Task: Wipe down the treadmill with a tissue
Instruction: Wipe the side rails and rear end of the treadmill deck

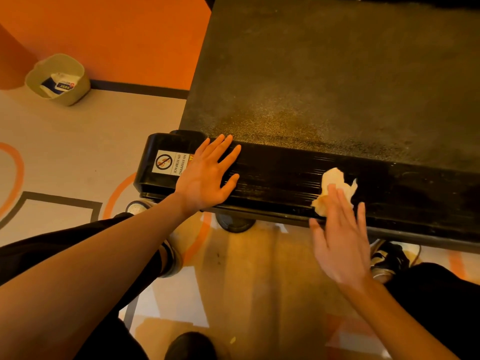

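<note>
Right grip: released, not clenched. The fingers are straight and slightly fanned, and their tips lie on the lower part of the tissue and press it flat. The hand is blurred, so finer finger detail cannot be read.

Tissue: crumpled, pale, lying on the black rear end cap of the treadmill. It sits right of the cap's middle, near the cap's front edge. Its upper half shows beyond the fingertips.

Left grip: also released and holding nothing. The palm is down on the end cap with the fingers spread, pointing toward the belt, and the index tip reaches the belt's edge. It is well apart from the tissue, to the left.

Just left of that hand, on the cap's corner, is a white warning label reading "NO STEPPING ON SURFACE", with a crossed-out symbol.

Belt: dark, textured, with pale dusty patches near the cap.

Under the cap: a round black foot on the floor, which is pale with orange curves and grey lines.

The person's dark trouser legs and a dark shoe show below the cap at right.

Far left: a beige basket stands against the orange wall, with a blue-and-white packet inside.
</note>
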A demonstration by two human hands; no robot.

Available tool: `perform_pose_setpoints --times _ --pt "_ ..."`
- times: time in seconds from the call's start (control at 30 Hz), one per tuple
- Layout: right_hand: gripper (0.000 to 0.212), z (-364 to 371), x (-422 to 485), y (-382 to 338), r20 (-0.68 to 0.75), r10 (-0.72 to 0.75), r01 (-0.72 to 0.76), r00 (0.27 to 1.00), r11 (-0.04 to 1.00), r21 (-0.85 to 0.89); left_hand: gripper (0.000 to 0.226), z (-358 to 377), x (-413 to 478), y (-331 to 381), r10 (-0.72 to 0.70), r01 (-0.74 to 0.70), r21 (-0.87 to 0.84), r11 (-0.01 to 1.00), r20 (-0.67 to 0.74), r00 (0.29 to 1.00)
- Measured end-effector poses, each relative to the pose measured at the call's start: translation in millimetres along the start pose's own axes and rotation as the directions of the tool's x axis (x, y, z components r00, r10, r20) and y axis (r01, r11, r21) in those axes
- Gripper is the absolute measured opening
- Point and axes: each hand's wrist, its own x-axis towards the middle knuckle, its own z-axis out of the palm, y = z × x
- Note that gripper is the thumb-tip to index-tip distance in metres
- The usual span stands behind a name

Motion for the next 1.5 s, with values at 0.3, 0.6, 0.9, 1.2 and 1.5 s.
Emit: perform_pose_setpoints --times 0.3,0.6,0.9,1.2,1.5 --pt "0.067 24.7 21.5 -80.4 0.006 -0.155 0.155 0.988 0.986 0.064 0.068 0.4 -0.5 0.6 -0.008 0.008 -0.009 1.000 0.014 1.000" --pt "0.063 15.7 14.4 -44.0 -0.054 0.059 -0.054 0.997 0.994 0.096 0.067 1.4 -0.7 -0.5 -0.001 0.001 0.002 1.000 -0.009 1.000" --pt "0.062 -5.1 16.3 -17.4 -0.023 0.049 -0.048 0.999 0.998 0.034 0.069 2.7 0.6 -1.6 0.000 0.000 0.022 1.000 0.010 1.000" --pt "0.064 13.5 56.0 -71.1 0.049 -0.100 0.097 0.994 0.994 0.059 0.068 1.9 -0.2 -1.5 0.006 -0.006 -0.004 1.000 -0.004 1.000" --pt "0.066 8.6 39.2 -47.9 -0.021 -0.009 0.012 1.000 0.993 0.114 0.067 2.6 -0.7 -1.1 0.010 -0.010 -0.019 1.000 -0.016 1.000"
